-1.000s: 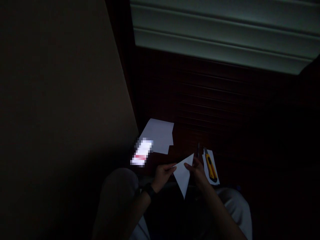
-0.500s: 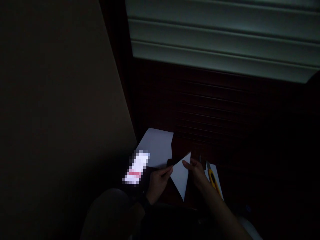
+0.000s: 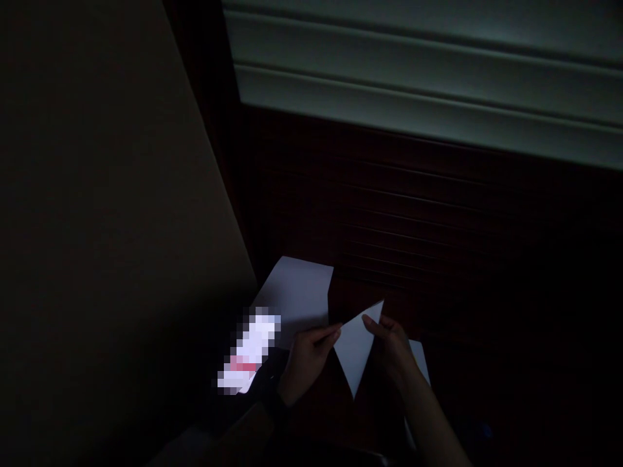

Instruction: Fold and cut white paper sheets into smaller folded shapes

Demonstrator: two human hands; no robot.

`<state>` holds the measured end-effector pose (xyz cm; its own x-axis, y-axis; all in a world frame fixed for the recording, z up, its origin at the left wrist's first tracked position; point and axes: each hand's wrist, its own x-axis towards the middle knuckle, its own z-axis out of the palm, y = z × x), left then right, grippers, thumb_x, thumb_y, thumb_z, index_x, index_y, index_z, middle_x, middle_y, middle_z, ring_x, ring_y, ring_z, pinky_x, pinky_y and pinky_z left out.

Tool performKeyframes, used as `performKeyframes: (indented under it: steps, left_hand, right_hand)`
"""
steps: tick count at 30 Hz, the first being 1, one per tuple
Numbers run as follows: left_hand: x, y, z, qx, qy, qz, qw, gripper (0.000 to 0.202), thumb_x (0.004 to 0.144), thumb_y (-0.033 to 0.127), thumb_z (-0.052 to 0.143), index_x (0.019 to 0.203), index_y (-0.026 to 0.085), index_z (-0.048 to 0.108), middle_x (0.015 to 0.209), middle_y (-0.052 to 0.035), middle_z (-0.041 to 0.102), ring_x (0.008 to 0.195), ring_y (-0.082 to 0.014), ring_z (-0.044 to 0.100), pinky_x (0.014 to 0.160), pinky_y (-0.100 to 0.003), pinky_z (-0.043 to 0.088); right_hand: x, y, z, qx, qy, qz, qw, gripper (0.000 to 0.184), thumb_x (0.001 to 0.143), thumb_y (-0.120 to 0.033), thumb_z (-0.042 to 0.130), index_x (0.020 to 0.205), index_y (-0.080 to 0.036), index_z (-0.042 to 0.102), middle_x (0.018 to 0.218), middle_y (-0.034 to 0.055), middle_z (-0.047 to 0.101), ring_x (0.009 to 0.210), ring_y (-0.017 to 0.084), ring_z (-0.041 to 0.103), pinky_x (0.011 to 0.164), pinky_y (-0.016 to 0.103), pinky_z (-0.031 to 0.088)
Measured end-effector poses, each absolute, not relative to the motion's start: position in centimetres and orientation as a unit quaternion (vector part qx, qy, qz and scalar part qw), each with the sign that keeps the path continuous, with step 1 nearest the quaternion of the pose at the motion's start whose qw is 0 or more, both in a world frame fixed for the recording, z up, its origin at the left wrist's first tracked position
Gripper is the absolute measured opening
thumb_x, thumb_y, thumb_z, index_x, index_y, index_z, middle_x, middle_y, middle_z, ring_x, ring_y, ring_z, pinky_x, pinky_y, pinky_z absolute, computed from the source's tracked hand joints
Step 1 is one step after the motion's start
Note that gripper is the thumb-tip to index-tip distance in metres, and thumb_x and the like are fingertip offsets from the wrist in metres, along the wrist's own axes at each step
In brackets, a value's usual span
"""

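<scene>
In very dim light I hold a white paper folded into a triangle (image 3: pixel 356 347), point down, between both hands. My left hand (image 3: pixel 307 359) pinches its left corner, fingers closed. My right hand (image 3: pixel 392 347) grips its upper right edge, fingers curled. Behind the triangle lies a larger white sheet (image 3: pixel 298 295) on the dark surface. Another white scrap (image 3: pixel 419 360) shows beside my right wrist.
A lit phone screen (image 3: pixel 250 350), blurred out, lies left of my left hand. A pale wall (image 3: pixel 97 227) fills the left side. Dark wooden slats (image 3: pixel 413 220) and a pale ribbed shutter (image 3: pixel 413 84) rise behind.
The view has tilted and shifted, so everything sits lower and to the left. The yellow knife beside my right hand is now hidden. Both hands kept hold of the triangle.
</scene>
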<state>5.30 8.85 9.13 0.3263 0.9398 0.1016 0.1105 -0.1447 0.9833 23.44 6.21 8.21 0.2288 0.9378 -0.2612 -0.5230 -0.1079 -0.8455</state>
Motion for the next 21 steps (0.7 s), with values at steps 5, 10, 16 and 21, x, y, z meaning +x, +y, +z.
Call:
performKeyframes:
  steps: [5,10,16,21]
  left_hand:
    - [5.9,7.9,10.1,0.646,0.412,0.382,0.516,0.028,0.081,0.033,0.056,0.106,0.025,0.065,0.107,-0.0006,0.067,0.099,-0.0195,0.061,0.089,-0.030,0.048]
    - [6.8,9.3,10.7,0.663,0.399,0.379,0.507,0.036,0.081,0.033,0.057,0.115,0.025,0.059,0.113,-0.0016,0.064,0.103,-0.0191,0.060,0.090,-0.030,0.048]
    - [8.5,10.9,10.5,0.686,0.359,0.378,0.508,0.028,0.083,0.030,0.053,0.108,0.024,0.064,0.108,-0.0026,0.066,0.097,-0.0187,0.062,0.086,-0.030,0.049]
    - [9.0,10.6,10.1,0.675,0.402,0.425,0.449,0.025,0.085,0.028,0.050,0.105,0.025,0.066,0.105,-0.0026,0.066,0.094,-0.0172,0.062,0.083,-0.029,0.049]
  right_hand:
    - [24.0,6.2,9.0,-0.483,-0.241,0.566,0.623,0.022,0.066,-0.031,0.074,0.082,-0.017,0.067,0.076,0.0050,0.070,0.064,0.019,0.064,0.061,0.030,0.048]
    - [23.1,6.3,10.1,-0.532,-0.285,0.551,0.577,0.029,0.062,-0.036,0.076,0.080,-0.016,0.068,0.070,0.0051,0.069,0.057,0.018,0.062,0.054,0.028,0.046]
    - [23.0,6.8,10.4,-0.558,-0.283,0.528,0.574,0.031,0.059,-0.039,0.077,0.075,-0.015,0.067,0.066,0.0054,0.068,0.055,0.018,0.061,0.051,0.026,0.045]
    - [22.8,7.8,9.4,-0.530,-0.275,0.536,0.598,0.024,0.064,-0.033,0.075,0.079,-0.016,0.066,0.067,0.0033,0.067,0.054,0.015,0.059,0.051,0.026,0.044]
